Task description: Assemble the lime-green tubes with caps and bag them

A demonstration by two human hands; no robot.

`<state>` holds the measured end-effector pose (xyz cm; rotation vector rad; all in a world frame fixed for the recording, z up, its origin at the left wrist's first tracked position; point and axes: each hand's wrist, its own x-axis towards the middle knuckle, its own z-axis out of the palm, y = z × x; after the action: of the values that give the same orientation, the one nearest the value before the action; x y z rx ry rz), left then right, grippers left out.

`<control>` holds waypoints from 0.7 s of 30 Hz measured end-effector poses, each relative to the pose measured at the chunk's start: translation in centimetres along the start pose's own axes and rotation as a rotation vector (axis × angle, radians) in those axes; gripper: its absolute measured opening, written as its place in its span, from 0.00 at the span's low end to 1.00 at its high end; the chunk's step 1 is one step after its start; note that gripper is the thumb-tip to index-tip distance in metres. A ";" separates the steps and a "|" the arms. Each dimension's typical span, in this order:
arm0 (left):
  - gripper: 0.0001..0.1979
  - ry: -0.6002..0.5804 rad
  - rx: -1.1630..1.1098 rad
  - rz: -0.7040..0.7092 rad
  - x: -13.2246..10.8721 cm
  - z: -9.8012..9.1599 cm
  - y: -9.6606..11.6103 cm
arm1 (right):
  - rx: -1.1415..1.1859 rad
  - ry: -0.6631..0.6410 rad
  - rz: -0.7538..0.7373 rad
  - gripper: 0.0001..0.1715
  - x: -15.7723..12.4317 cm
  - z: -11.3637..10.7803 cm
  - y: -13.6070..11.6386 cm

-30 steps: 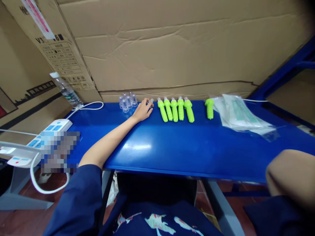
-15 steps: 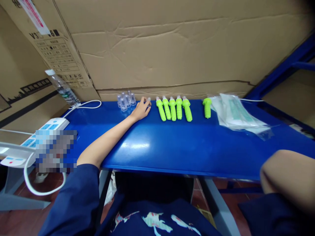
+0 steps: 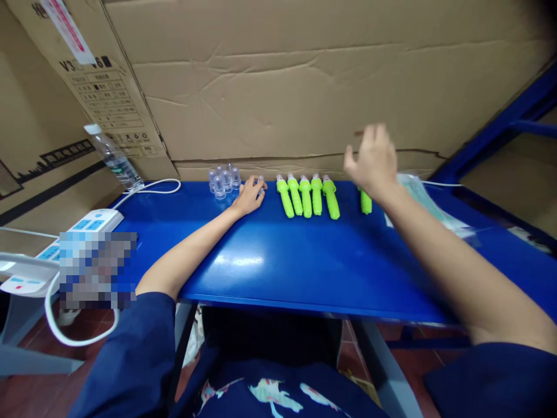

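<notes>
On the far left-centre of the table, my left hand (image 3: 249,196) rests with its fingers closed around a small clear plastic cap (image 3: 260,180). Just left of it stands a cluster of several similar clear caps (image 3: 220,182). A row of several bright green ribbed handles with clear tips (image 3: 306,197) lies to its right. My right hand (image 3: 375,159) is raised over the table's far right, blurred, with thumb and fingers apart and nothing plain between them. It partly covers a lone green handle (image 3: 365,201) and a clear plastic packet with pale green contents (image 3: 429,200).
A tall cardboard sheet (image 3: 261,87) walls off the back of the blue table (image 3: 278,261). At left are a water bottle (image 3: 114,159), a white power strip (image 3: 107,217) with cables, and a pixelated patch. A blue metal frame (image 3: 491,136) rises at right.
My right hand has come up from the lower right edge and now hovers over the lone green handle and packet. My left hand stays in place on the cap.
</notes>
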<state>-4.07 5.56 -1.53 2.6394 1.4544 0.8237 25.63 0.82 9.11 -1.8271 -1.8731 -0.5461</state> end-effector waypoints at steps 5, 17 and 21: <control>0.17 -0.018 0.017 0.003 -0.1 -0.2 0.2 | -0.113 -0.174 0.204 0.23 -2.4 5.6 1.7; 0.23 0.095 -0.169 0.062 0.1 0.5 -0.7 | -0.012 -0.405 0.462 0.35 -2.8 8.1 3.7; 0.25 0.103 -0.231 0.062 0.1 0.7 -0.9 | 0.130 -0.427 0.431 0.40 -3.0 8.5 4.8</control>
<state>-4.39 6.34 -2.31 2.5136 1.2172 1.0770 30.00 3.46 0.31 -2.2953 -1.6248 0.1231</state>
